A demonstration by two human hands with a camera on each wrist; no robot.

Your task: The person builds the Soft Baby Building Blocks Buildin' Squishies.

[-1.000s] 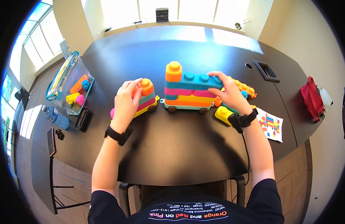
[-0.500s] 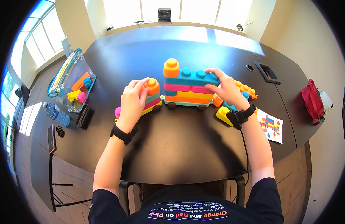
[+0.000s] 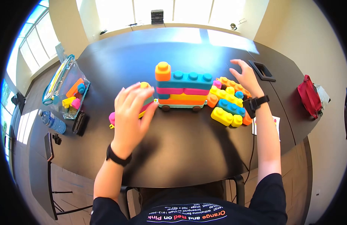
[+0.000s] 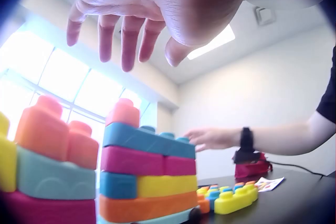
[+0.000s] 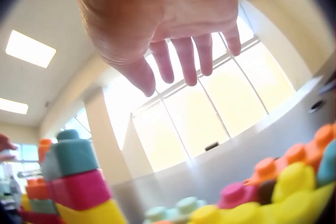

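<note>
My left hand hovers over the smaller block wagon, fingers apart and holding nothing; in the head view it hides most of that wagon. Orange blocks top this wagon, above light teal and pink layers. Just right of it stands the taller block wagon on dark wheels. A long teal block and a small orange block form its top. The two wagons meet end to end at a small hitch. Away from the wagons, my right hand is raised above the loose blocks, its fingers spread and holding nothing.
Several yellow, blue and orange blocks lie right of the taller wagon, beside a printed picture sheet. A clear zip bag with blocks, a water bottle and a dark wallet stand at left. A red bag is far right.
The smaller wagon has come right, up to the taller one. My left hand has let go of its orange block and my right hand has left the teal block, moving right.
</note>
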